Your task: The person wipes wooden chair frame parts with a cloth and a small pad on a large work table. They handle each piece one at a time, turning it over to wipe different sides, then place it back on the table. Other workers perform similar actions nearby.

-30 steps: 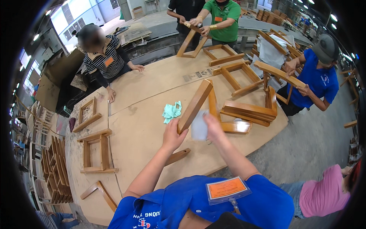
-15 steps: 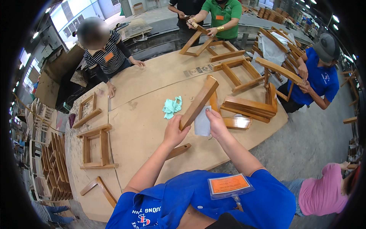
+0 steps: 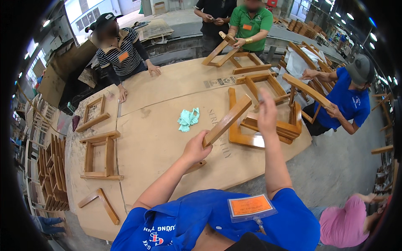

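My left hand (image 3: 198, 148) is closed round the lower end of a varnished wooden furniture part (image 3: 228, 120), which slants up to the right above the table. Below that hand shows the end of another wooden bar (image 3: 196, 166); I cannot tell whether it joins the held part. My right hand (image 3: 267, 115) is raised to the right of the part, apart from it. Motion smears its fingers, and whatever it may hold does not show. A crumpled mint-green cloth (image 3: 189, 119) lies on the table beyond my left hand.
Angled wooden frames (image 3: 276, 125) are piled right of my hands on the cardboard-covered table (image 3: 159, 125). More frames (image 3: 99, 157) lie at left. A person in blue (image 3: 347, 96) handles a frame at right; people in stripes (image 3: 121, 54) and green (image 3: 251, 29) stand across.
My right hand has moved up and right, away from the wooden part; the pale grey sheet it held no longer shows. The left hand still grips the part, tilted more to the right.
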Tool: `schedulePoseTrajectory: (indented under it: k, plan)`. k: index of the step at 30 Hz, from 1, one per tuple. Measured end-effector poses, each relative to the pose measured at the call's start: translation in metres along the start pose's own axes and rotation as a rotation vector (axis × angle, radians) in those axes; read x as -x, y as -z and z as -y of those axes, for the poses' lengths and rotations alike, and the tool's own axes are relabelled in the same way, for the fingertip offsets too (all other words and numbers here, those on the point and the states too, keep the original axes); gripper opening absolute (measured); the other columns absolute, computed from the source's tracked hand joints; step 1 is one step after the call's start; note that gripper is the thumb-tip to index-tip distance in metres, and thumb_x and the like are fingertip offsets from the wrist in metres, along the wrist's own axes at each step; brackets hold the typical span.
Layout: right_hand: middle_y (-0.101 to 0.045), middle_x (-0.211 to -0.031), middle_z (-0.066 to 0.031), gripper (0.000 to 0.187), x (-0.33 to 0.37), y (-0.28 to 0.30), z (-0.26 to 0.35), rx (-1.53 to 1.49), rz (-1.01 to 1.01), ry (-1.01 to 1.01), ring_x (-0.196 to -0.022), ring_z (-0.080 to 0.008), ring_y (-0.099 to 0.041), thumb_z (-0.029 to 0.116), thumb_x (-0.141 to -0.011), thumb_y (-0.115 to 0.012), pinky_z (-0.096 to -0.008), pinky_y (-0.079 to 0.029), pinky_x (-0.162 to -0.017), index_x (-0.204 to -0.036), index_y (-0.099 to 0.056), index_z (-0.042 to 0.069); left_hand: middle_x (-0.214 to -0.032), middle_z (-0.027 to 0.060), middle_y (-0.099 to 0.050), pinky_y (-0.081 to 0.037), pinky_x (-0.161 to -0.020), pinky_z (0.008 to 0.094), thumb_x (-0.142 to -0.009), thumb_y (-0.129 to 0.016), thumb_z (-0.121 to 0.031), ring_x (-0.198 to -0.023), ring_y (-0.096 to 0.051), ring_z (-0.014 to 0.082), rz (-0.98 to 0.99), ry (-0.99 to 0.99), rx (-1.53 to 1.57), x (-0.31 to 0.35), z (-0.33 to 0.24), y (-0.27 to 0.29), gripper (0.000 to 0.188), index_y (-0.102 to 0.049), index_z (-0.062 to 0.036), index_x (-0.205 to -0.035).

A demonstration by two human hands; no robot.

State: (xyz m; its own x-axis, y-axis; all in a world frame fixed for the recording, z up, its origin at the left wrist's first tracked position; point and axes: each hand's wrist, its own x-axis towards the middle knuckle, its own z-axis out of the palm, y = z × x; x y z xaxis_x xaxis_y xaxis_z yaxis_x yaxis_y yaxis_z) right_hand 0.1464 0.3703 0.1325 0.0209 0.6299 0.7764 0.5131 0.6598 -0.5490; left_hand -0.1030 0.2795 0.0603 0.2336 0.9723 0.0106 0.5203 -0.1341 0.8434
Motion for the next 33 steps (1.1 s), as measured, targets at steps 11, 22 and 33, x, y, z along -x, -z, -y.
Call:
schedulePoseTrajectory:
  k: [11,22,33]
  plan:
    - [-0.063,-0.105,-0.0114,0.032,0.005,-0.004,-0.017,-0.199,0.226,-0.427,-0.095,-0.0192,-0.058,0.009,-0.087,-0.061,-0.0305,-0.045,-0.086,-0.119,-0.057,0.007,-0.131,0.0165,-0.051,-0.038,-0.102,0.0333,-0.073,-0.064,-0.006,-0.121,-0.05,0.0245,0.237,0.023,0.263,0.094,0.09,-0.011,0.072,-0.036,-0.0026,-0.14]
    - [-0.062,-0.103,-0.0037,0.033,0.029,-0.034,-0.075,-0.304,0.128,-0.651,-0.093,-0.013,-0.057,0.007,-0.088,-0.061,-0.0265,-0.046,-0.082,-0.12,-0.057,0.004,-0.124,0.0099,-0.058,-0.042,-0.097,0.0313,-0.073,-0.066,0.0,-0.112,-0.055,0.017,-0.069,0.066,0.402,0.144,0.089,0.043,0.058,-0.051,-0.0014,-0.129]
    - [-0.061,-0.11,-0.0169,0.026,0.24,-0.144,-0.083,-0.06,0.541,-0.659,-0.104,-0.0314,-0.058,0.009,-0.093,-0.047,-0.0358,-0.045,-0.091,-0.116,-0.056,0.0,-0.096,0.0131,-0.068,-0.049,-0.082,0.0293,-0.075,-0.071,-0.01,-0.09,-0.064,0.0186,-0.15,0.267,-0.123,0.153,0.023,0.111,0.041,-0.061,0.002,-0.113]
